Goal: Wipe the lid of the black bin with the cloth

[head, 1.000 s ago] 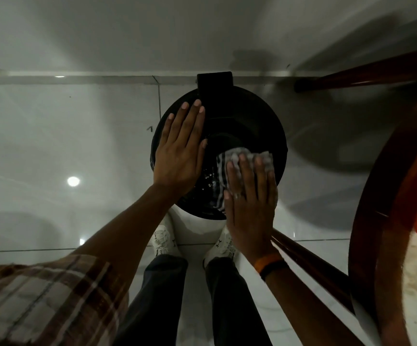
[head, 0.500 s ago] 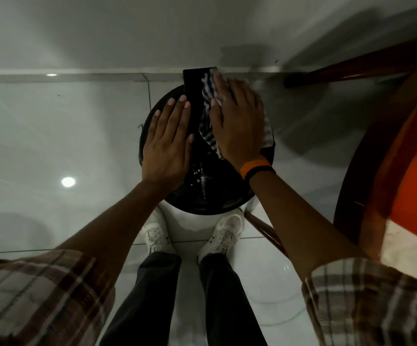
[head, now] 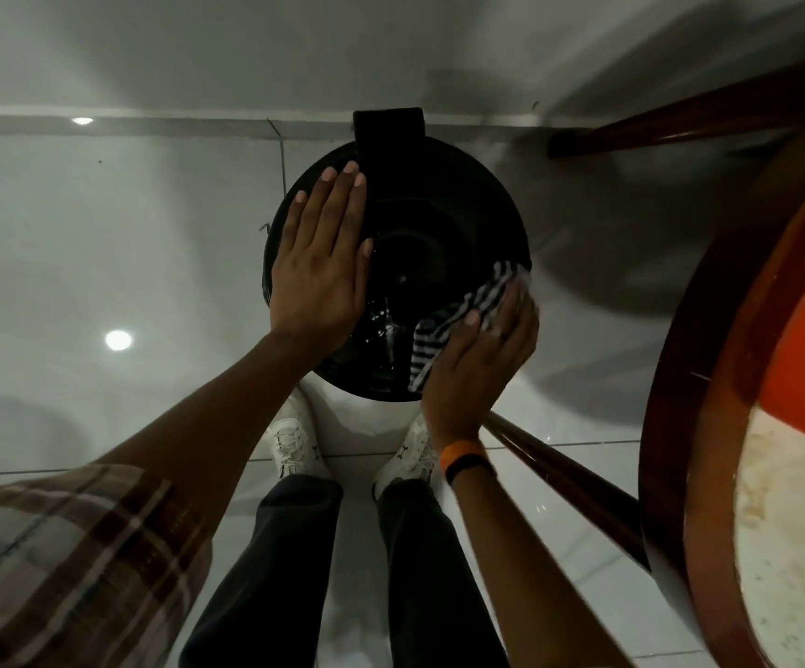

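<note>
The black bin stands on the white floor against the wall, its round glossy lid point(head: 429, 224) facing up with wet streaks near its front. My left hand point(head: 318, 262) lies flat on the lid's left side, fingers together, holding nothing. My right hand point(head: 480, 359) presses a grey-and-white striped cloth point(head: 458, 315) onto the lid's front right rim. A black hinge block point(head: 388, 132) sticks out at the lid's far edge.
A round wooden table point(head: 670, 426) with an orange item on it fills the right side. Its dark legs point(head: 559, 470) slant close to the bin's right. My white shoes point(head: 294, 445) stand just in front of the bin. White wall lies behind.
My right hand has swept the cloth from the far edge by the hinge back to the lid's front right rim. My left hand has stayed flat on the left side.
</note>
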